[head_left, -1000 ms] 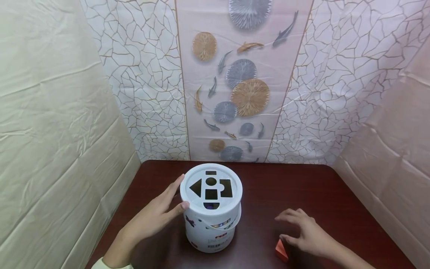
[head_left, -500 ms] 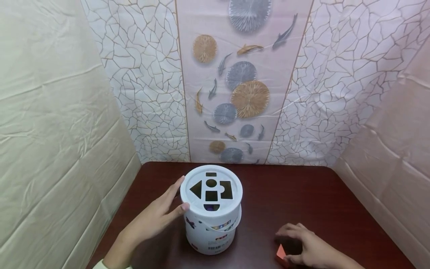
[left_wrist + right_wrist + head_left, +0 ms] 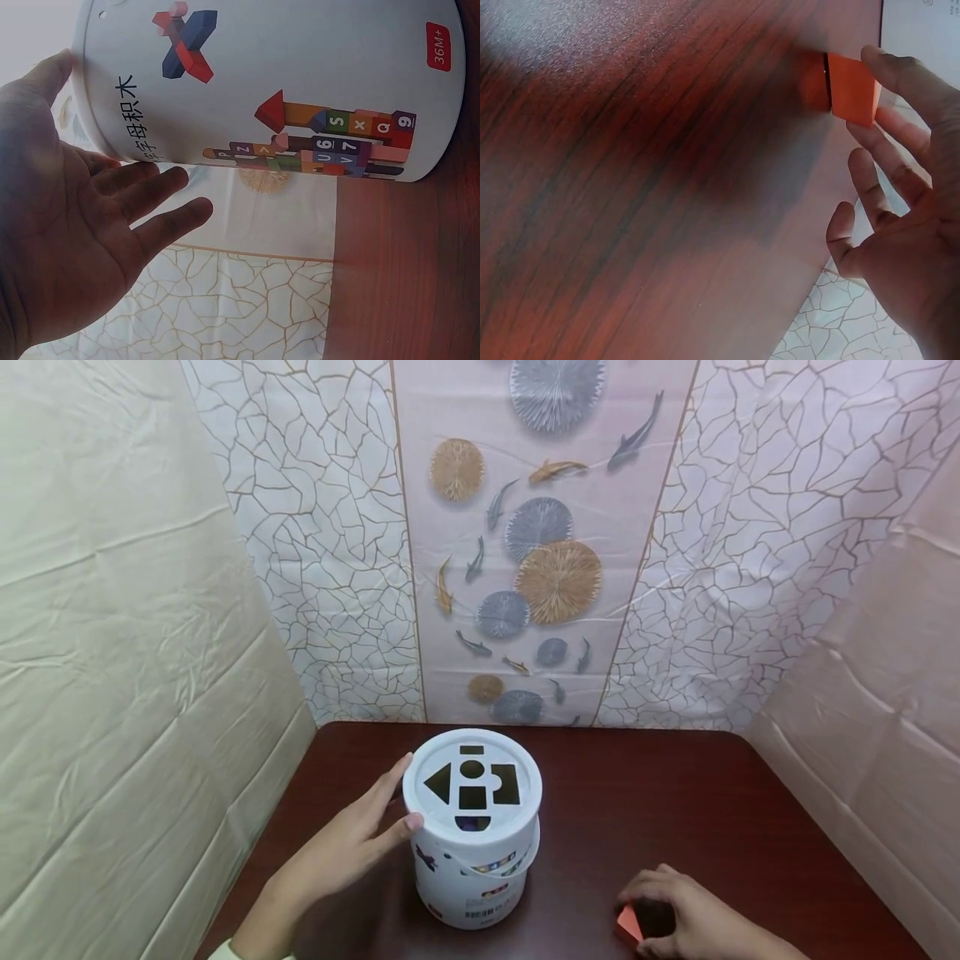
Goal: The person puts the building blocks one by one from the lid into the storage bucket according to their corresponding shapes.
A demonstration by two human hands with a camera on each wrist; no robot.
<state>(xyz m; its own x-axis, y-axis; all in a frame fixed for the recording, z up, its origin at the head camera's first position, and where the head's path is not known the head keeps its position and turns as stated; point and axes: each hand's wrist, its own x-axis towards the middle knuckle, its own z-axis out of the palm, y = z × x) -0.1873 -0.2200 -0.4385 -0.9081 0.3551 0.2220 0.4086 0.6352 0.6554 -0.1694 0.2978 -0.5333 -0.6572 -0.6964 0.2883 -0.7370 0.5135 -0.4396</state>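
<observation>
A white toy-block bucket [image 3: 468,893] stands upright on the table, its lid [image 3: 438,756] pierced with shaped holes. My left hand [image 3: 337,847] rests against the lid's left rim with thumb and fingers extended. In the left wrist view that hand [image 3: 82,195] touches the bucket [image 3: 247,52] near its rim, several fingers lying straight beside the wall. To the right, my right hand [image 3: 690,914] pinches a small orange-red wedge-shaped block [image 3: 628,927] between thumb and fingers. In the right wrist view the block [image 3: 853,90] is at the tabletop, the other fingers loosely bent.
The dark red-brown table [image 3: 600,793] extends around the bucket and behind the right hand. A patterned cloth [image 3: 510,610] hangs behind the table's far edge, with plain cloth walls at left and right. A white handle [image 3: 528,852] hangs on the bucket's right side.
My right hand has lowered onto the block and its fingers have closed around it; the block has shifted slightly. My left hand and the bucket stay in place.
</observation>
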